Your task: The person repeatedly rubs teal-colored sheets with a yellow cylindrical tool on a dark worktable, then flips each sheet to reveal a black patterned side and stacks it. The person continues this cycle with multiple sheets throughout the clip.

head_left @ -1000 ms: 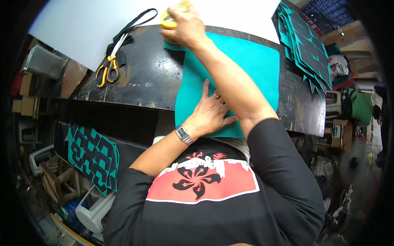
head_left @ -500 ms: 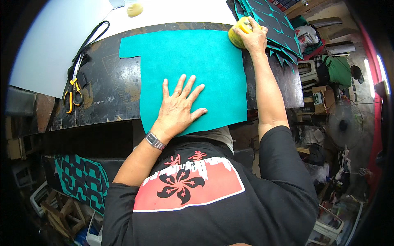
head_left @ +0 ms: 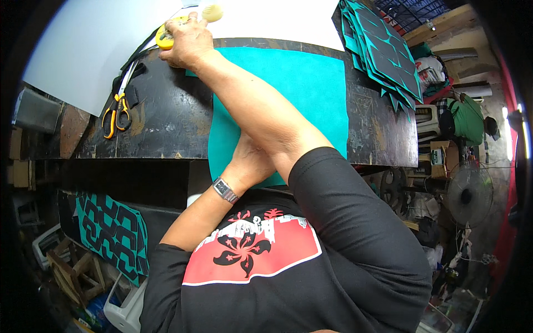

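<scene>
A teal sheet of fabric-like material (head_left: 311, 94) lies on the dark worktable and hangs over its front edge. My right hand (head_left: 191, 41) reaches across to the far left, its fingers closed round a yellow, round, drum-shaped object (head_left: 165, 38). That object sits at the sheet's far left corner, beside a pale yellowish round item (head_left: 212, 12). Near the front edge my left hand (head_left: 251, 162), with a metal wristwatch (head_left: 224, 190) on its wrist, rests on the sheet. My right forearm crosses over it and hides its fingers.
Scissors with yellow-and-black handles (head_left: 117, 114) lie left on the worktable (head_left: 166, 127), by a black strap. A stack of teal-and-black cut pieces (head_left: 383, 50) is at the far right. White sheets (head_left: 72, 50) cover the far left. A fan (head_left: 470, 197) stands right.
My right hand has swept from the sheet's far right corner to its far left, carrying the yellow object. Its forearm now covers my left hand's fingers, which lay spread flat before.
</scene>
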A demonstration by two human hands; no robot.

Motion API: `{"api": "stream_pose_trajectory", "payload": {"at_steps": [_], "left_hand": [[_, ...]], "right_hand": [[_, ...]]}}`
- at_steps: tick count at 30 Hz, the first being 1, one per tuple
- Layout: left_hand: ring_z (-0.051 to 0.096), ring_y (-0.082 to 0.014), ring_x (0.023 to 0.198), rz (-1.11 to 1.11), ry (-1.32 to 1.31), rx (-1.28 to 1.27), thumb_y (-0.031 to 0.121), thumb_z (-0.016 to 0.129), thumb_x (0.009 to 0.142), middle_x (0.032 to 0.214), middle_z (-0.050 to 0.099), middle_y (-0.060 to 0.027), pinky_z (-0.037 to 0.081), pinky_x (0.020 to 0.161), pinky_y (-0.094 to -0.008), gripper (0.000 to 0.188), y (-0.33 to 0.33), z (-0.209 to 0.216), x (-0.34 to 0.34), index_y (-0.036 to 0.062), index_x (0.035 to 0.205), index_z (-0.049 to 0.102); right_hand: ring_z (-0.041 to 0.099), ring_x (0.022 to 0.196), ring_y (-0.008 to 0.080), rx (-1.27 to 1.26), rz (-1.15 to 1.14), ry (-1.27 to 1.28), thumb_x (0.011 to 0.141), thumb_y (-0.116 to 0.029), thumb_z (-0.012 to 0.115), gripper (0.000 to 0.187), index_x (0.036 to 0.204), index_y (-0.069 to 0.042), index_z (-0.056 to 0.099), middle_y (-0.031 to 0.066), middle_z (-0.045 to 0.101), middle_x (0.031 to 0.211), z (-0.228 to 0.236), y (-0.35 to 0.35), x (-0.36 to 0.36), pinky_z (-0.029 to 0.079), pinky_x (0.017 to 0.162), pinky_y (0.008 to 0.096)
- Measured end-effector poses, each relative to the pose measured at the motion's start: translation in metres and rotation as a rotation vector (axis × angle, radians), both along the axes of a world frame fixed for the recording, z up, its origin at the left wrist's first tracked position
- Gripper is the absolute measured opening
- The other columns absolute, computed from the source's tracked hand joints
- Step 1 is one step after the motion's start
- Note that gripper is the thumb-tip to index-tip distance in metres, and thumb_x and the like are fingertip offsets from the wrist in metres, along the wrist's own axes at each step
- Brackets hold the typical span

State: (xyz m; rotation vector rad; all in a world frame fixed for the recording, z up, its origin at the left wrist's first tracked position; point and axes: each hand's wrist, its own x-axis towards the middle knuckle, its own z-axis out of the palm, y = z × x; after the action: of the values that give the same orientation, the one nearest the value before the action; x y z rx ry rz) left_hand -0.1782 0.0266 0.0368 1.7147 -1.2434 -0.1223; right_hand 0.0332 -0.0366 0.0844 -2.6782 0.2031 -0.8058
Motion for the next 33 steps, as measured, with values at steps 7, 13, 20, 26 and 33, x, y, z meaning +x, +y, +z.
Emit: {"api": "stream_pose_trajectory", "payload": {"at_steps": [7,13,20,26,33], "left_hand": [[0.031,-0.0312,0.149,0.026,-0.370,0.369,0.059,0.062,0.089,0.157,0.041,-0.0105,0.015,0.118,-0.0674,0.071,0.007,-0.001,-0.004,0.0197,0.147,0.051],[0.030,-0.0317,0.150,0.001,-0.403,0.368,0.060,0.060,0.091,0.160,0.039,-0.0100,0.014,0.118,-0.0681,0.070,0.007,-0.001,-0.002,0.0222,0.149,0.049],[0.031,-0.0330,0.149,-0.007,-0.413,0.316,0.058,0.059,0.092,0.156,0.042,-0.0110,0.014,0.117,-0.0705,0.068,0.006,-0.008,0.000,0.0183,0.147,0.050],[0.045,-0.0308,0.136,-0.035,-0.032,0.103,0.039,0.062,0.094,0.142,0.055,-0.0166,0.022,0.114,-0.0625,0.059,-0.001,0.000,0.004,0.0067,0.142,0.049],[0.035,-0.0312,0.147,0.030,-0.353,0.319,0.059,0.064,0.088,0.151,0.048,-0.0111,0.017,0.115,-0.0696,0.070,0.005,-0.004,-0.001,0.0162,0.143,0.053]], "right_hand": [[0.069,0.101,0.0331,-0.086,-0.249,-0.086,0.066,-0.046,0.088,0.069,0.123,-0.014,0.068,0.0155,0.070,0.111,-0.001,-0.150,-0.121,0.058,0.086,0.0458],[0.068,0.098,0.0369,-0.207,-0.854,0.010,0.063,-0.058,0.085,0.073,0.127,-0.029,0.066,0.0221,0.056,0.122,0.002,-0.273,-0.211,0.060,0.081,0.0465],[0.071,0.100,0.0304,0.008,-0.319,-0.068,0.064,-0.044,0.090,0.066,0.119,-0.014,0.068,0.0129,0.073,0.107,-0.005,-0.111,-0.090,0.057,0.088,0.0456],[0.062,0.112,0.0420,-0.027,-0.134,0.016,0.066,-0.046,0.087,0.073,0.129,-0.019,0.062,0.0238,0.060,0.128,-0.003,0.002,-0.013,0.056,0.090,0.0501],[0.063,0.111,0.0406,-0.106,-0.081,-0.085,0.070,-0.040,0.087,0.070,0.130,-0.012,0.064,0.0212,0.069,0.116,0.000,-0.102,-0.159,0.047,0.103,0.0520]]}}
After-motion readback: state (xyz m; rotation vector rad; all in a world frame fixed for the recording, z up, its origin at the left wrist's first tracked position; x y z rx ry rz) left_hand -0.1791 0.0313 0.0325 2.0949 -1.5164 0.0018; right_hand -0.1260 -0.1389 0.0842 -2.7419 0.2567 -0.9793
